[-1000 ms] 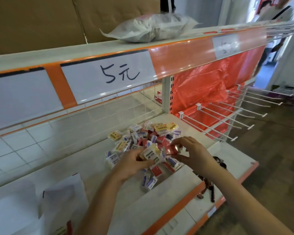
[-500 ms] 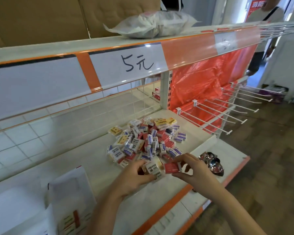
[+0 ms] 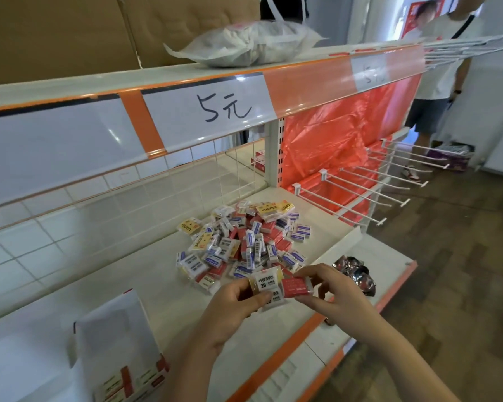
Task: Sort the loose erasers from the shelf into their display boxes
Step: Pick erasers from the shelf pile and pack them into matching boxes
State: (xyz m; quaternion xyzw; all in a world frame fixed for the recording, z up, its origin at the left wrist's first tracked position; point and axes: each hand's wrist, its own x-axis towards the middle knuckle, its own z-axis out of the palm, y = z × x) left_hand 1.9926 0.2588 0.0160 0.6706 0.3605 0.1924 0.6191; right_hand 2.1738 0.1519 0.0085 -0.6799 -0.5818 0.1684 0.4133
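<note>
A heap of loose erasers (image 3: 241, 242) in red, blue-white and yellow wrappers lies on the white shelf (image 3: 145, 288). My left hand (image 3: 230, 309) grips a stack of wrapped white and yellow erasers (image 3: 266, 284) above the shelf's front. My right hand (image 3: 331, 294) pinches a red eraser (image 3: 296, 287) right beside that stack. An upright white display box (image 3: 114, 340) stands at the lower left of the shelf, its inside partly hidden.
White peg hooks (image 3: 360, 192) jut out to the right in front of red plastic sheeting (image 3: 337, 134). Shiny dark items (image 3: 357, 275) lie on the lower ledge. A plastic bag (image 3: 244, 44) rests on the top shelf. A person (image 3: 439, 82) stands at the far right.
Both hands have drawn back from the heap toward the shelf's front, the left with the stack and the right with a red eraser. The view shifted left.
</note>
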